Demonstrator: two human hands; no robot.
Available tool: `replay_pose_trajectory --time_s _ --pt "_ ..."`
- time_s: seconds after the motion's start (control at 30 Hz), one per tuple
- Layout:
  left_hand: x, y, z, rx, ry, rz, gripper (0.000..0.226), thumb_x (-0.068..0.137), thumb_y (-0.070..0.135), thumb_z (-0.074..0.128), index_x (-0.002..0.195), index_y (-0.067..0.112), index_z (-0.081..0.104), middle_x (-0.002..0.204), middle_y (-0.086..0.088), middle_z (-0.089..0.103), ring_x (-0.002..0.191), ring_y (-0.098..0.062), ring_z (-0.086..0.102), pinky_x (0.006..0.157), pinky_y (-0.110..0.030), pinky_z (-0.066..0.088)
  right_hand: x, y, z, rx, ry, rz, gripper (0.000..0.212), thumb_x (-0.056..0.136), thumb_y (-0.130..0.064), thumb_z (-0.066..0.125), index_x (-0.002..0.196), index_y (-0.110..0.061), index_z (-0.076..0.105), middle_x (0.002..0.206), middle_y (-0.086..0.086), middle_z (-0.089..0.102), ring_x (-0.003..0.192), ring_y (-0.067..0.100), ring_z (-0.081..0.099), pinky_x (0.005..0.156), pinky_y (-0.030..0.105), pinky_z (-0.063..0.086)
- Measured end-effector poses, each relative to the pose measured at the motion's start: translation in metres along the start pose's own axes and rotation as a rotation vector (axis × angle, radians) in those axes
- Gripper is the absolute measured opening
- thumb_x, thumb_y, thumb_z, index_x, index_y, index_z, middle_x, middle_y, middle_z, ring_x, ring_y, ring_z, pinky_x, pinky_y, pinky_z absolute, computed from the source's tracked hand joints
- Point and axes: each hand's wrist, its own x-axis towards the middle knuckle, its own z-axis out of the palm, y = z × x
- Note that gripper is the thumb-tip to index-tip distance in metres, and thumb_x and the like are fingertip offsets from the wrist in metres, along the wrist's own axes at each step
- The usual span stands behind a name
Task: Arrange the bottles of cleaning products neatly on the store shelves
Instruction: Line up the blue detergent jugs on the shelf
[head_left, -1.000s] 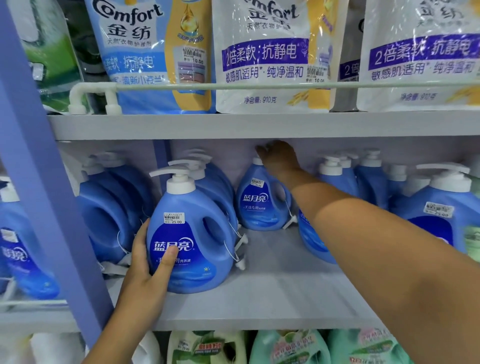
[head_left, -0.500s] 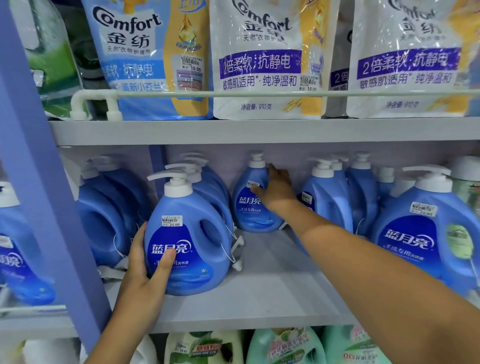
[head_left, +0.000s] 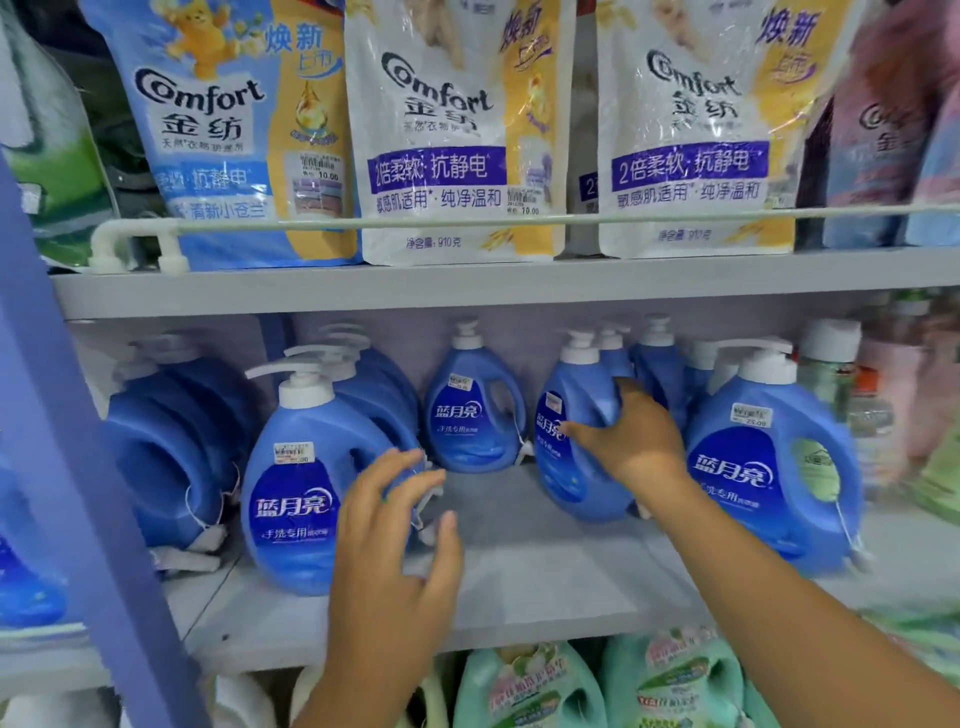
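White rail (head_left: 467, 224) fronts the upper shelf; Comfort refill pouches (head_left: 457, 130) stand right behind it. Blue upright post (head_left: 78, 467) sits below the rail's left end.

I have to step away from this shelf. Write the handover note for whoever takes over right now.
Left hand: open, fingers spread, in front of the front-left bottle; contact unclear, holding nothing.
Right hand: grips the middle-right bottle, which is tilted and not yet squared up.
Back bottle stands alone at the rear, label forward. Front-right bottle is upright, label forward. The left row sits turned sideways.
Done: front-left and front-right bottles face out.
Left: set the gripped bottle upright in line, fill the open middle of the shelf, turn the left row label-forward.
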Motion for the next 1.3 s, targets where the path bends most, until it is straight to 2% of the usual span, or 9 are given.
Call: replay_pose_trajectory --time_s 0.23,0.37,0.47,0.6,0.7,0.77,0.9,1.03,1.3 --pt "0.024 0.011 0.097 -0.088 -0.198 -0.419 0.088 0.074 0.045 0.083 0.148 0.032 0.039 0.138 0.016 0.041 0.132 -0.010 0.048 0.110 -0.036 0.044 0.001 0.012 -0.017 0.237 -0.361 -0.215 0.029 0.079 -0.030 0.085 0.094 -0.029 0.060 0.097 -0.007 0.070 0.086 0.009 0.067 0.076 0.027 0.055" --pt "0.022 0.015 0.114 0.043 -0.236 -0.494 0.129 0.054 0.054 0.088 0.157 0.037 0.012 0.149 0.006 0.035 0.135 -0.014 0.045 0.100 -0.031 0.045 -0.012 0.009 -0.030 0.425 -0.474 -0.310 0.037 0.090 -0.021 0.074 0.124 -0.018 0.061 0.121 -0.008 0.069 0.109 0.011 0.065 0.102 0.038 0.052" --pt "0.011 0.020 0.127 0.208 -0.131 -0.475 0.130 0.060 0.056 0.090 0.158 0.037 0.007 0.152 -0.004 0.036 0.138 -0.025 0.043 0.100 -0.037 0.046 -0.044 0.029 -0.087 0.419 -0.079 -0.465 0.035 0.094 -0.027 0.068 0.128 -0.032 0.059 0.130 -0.026 0.056 0.120 -0.009 0.051 0.103 0.009 0.038" --pt "0.012 0.016 0.135 0.329 -0.093 -0.498 0.127 0.065 0.063 0.084 0.160 0.038 0.003 0.151 -0.005 0.037 0.137 -0.029 0.037 0.102 -0.045 0.044 -0.063 0.105 -0.167 0.381 0.380 -0.494 0.032 0.093 -0.037 0.067 0.124 -0.030 0.061 0.128 -0.007 0.060 0.124 0.015 0.056 0.105 0.021 0.042" --pt "0.023 0.007 0.138 0.316 -0.101 -0.516 0.124 0.069 0.058 0.084 0.160 0.038 0.001 0.153 -0.002 0.034 0.139 -0.027 0.034 0.098 -0.042 0.045 -0.060 0.140 -0.161 0.468 0.110 -0.170 0.061 0.067 -0.072 0.076 0.121 -0.054 0.055 0.132 -0.006 0.060 0.118 0.018 0.063 0.091 0.003 0.045" --pt "0.033 -0.001 0.138 0.351 -0.135 -0.570 0.122 0.072 0.056 0.083 0.160 0.035 0.000 0.158 -0.001 0.029 0.142 -0.027 0.031 0.098 -0.042 0.045 -0.060 0.150 -0.147 0.458 -0.039 -0.112 0.080 0.046 -0.085 0.077 0.118 -0.059 0.054 0.120 -0.019 0.068 0.102 0.008 0.070 0.082 0.018 0.055" --pt "0.049 -0.019 0.139 0.434 -0.184 -0.604 0.124 0.076 0.058 0.079 0.161 0.027 -0.004 0.163 -0.006 0.022 0.147 -0.032 0.025 0.106 -0.048 0.042 -0.051 0.142 -0.133 0.328 -0.050 -0.107 0.074 0.045 -0.047 0.091 0.110 -0.044 0.057 0.107 -0.016 0.071 0.095 0.004 0.070 0.079 0.040 0.060" --pt "0.059 -0.029 0.148 0.525 -0.211 -0.602 0.119 0.082 0.057 0.073 0.161 0.016 -0.005 0.162 -0.012 0.022 0.145 -0.035 0.026 0.110 -0.046 0.038 -0.046 0.143 -0.124 0.247 -0.086 -0.021 0.077 0.041 -0.053 0.093 0.107 -0.044 0.056 0.104 -0.017 0.071 0.096 0.011 0.070 0.081 0.047 0.059" --pt "0.062 -0.033 0.152 0.496 -0.201 -0.602 0.114 0.081 0.052 0.076 0.161 0.017 0.004 0.156 -0.013 0.026 0.136 -0.037 0.037 0.096 -0.049 0.048 -0.043 0.119 -0.105 0.440 -0.313 -0.082 0.071 0.054 -0.017 0.094 0.113 -0.034 0.059 0.096 -0.022 0.075 0.087 -0.005 0.071 0.066 0.019 0.058"
